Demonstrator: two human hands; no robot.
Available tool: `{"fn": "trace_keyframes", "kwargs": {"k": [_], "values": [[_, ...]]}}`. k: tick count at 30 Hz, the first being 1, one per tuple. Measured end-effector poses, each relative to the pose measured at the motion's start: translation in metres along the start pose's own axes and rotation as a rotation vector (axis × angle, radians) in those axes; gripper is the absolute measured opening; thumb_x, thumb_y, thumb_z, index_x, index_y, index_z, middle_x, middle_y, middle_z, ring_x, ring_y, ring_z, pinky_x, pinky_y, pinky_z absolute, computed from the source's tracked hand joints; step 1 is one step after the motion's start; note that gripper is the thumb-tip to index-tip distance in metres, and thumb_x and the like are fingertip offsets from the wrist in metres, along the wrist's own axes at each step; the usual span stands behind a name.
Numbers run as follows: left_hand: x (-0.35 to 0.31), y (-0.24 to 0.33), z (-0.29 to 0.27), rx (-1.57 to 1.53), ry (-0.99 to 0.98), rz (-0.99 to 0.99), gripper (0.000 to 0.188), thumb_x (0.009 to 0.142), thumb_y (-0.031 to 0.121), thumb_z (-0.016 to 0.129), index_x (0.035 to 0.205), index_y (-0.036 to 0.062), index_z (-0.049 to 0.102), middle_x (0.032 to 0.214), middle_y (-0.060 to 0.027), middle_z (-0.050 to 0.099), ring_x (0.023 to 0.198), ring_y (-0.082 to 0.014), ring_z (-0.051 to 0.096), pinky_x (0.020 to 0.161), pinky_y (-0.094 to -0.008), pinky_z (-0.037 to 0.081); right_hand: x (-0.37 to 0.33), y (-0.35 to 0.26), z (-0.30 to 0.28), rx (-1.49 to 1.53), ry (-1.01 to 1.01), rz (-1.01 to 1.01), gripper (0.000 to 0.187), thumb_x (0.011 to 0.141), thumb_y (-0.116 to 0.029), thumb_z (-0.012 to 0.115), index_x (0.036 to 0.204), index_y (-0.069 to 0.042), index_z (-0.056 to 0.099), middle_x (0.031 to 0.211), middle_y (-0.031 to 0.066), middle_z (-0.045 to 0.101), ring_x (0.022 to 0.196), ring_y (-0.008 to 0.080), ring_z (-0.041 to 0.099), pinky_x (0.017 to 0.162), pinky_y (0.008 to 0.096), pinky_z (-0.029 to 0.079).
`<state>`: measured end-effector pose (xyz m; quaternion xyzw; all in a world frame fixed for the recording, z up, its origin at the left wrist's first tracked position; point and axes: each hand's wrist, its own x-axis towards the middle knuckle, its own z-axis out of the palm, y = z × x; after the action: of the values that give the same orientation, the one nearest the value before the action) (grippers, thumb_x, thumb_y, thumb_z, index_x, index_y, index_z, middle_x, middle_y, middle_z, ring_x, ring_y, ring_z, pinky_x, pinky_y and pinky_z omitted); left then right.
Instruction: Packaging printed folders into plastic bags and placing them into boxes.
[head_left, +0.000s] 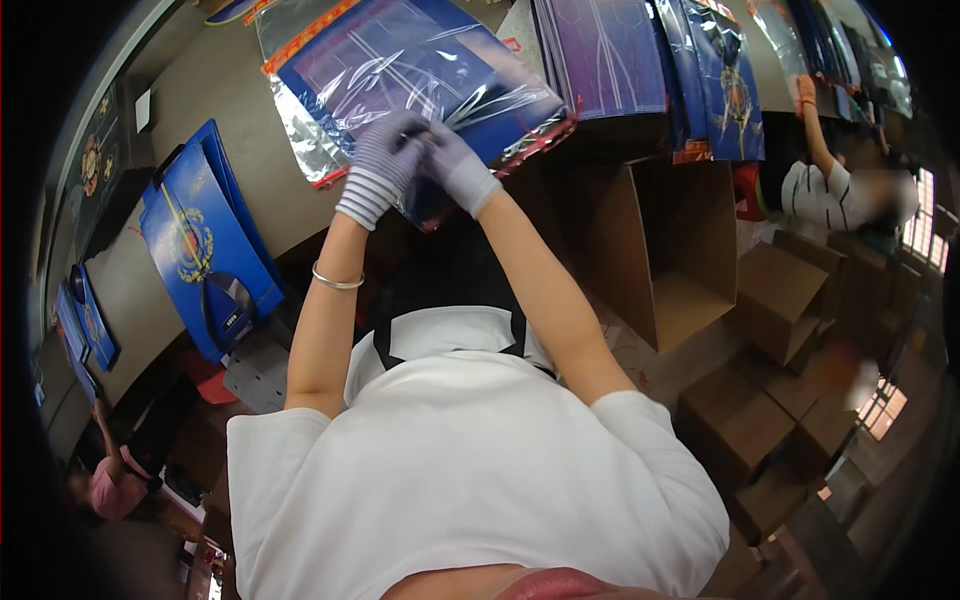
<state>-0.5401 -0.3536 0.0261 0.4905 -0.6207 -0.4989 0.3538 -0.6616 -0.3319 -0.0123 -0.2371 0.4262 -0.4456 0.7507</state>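
Observation:
A clear plastic bag (460, 95) with orange-red edging lies on the table in front of me, with flat blue and purple gift bags inside. Both my hands meet over its near side. My left hand (382, 168), in a striped grey-lavender glove, is closed with its fingertips on the plastic. Against it my right hand (458, 168), gloved in plain grey-lavender, pinches at the same spot. A loose part of the plastic hangs below the hands. The fingertips overlap, so the exact grip is partly hidden.
Blue gift bags (200, 240) with gold emblems stand at the table's left. More purple-blue bags (605, 60) lie at the right. Below them is an open cardboard box (690, 260), with several more boxes (740, 410) behind. Other people work at far left and right.

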Motion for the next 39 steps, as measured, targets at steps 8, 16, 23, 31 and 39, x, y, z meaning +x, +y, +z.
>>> {"fn": "trace_keyframes", "kwargs": {"k": [8, 16, 23, 31, 39], "values": [[-0.011, -0.091, -0.048, 0.188, 0.057, -0.258, 0.013, 0.081, 0.010, 0.057, 0.087, 0.0003, 0.062, 0.086, -0.0087, 0.065, 0.076, -0.0160, 0.061, 0.073, -0.0264, 0.047, -0.039, 0.051, -0.162, -0.486, 0.399, 0.286, 0.017, 0.086, -0.012, 0.051, 0.096, -0.001, 0.060, 0.076, 0.0095, 0.062, 0.064, 0.0170, 0.060, 0.058, 0.0272, 0.049], [-0.152, -0.160, -0.064, -0.348, 0.467, -0.889, 0.022, 0.089, 0.017, 0.047, 0.083, 0.0042, 0.063, 0.070, -0.0043, 0.063, 0.056, -0.0082, 0.054, 0.049, -0.0208, 0.042, -0.051, 0.044, -0.072, -1.317, -0.045, -0.179, 0.015, 0.079, -0.015, 0.057, 0.091, -0.008, 0.062, 0.082, 0.0096, 0.064, 0.075, 0.0240, 0.062, 0.067, 0.0323, 0.049], [-0.137, -0.152, -0.059, -0.702, 0.451, -0.958, 0.031, 0.091, 0.025, 0.046, 0.105, -0.0002, 0.057, 0.099, -0.0114, 0.063, 0.085, -0.0204, 0.061, 0.075, -0.0328, 0.049, 0.008, 0.092, 0.058, -1.564, -0.313, -0.489, 0.015, 0.076, -0.020, 0.059, 0.087, -0.010, 0.057, 0.084, 0.0072, 0.059, 0.084, 0.0258, 0.056, 0.072, 0.0367, 0.045], [-0.125, -0.140, -0.058, -0.866, 0.517, -1.047, 0.025, 0.087, 0.019, 0.051, 0.104, 0.0025, 0.058, 0.098, -0.0100, 0.062, 0.088, -0.0219, 0.059, 0.079, -0.0371, 0.048, 0.010, 0.120, 0.079, -1.861, -0.328, -0.306, 0.021, 0.075, -0.021, 0.058, 0.092, -0.009, 0.057, 0.084, 0.0100, 0.060, 0.081, 0.0281, 0.059, 0.072, 0.0381, 0.046], [-0.158, -0.150, -0.082, -0.889, 0.648, -1.062, 0.018, 0.085, 0.020, 0.054, 0.091, 0.0040, 0.059, 0.088, -0.0096, 0.063, 0.086, -0.0218, 0.059, 0.077, -0.0385, 0.047, -0.114, -0.101, -0.176, -1.765, 1.026, -0.231, 0.026, 0.079, -0.027, 0.057, 0.086, -0.003, 0.061, 0.082, 0.0187, 0.063, 0.075, 0.0348, 0.060, 0.067, 0.0409, 0.048]]}}
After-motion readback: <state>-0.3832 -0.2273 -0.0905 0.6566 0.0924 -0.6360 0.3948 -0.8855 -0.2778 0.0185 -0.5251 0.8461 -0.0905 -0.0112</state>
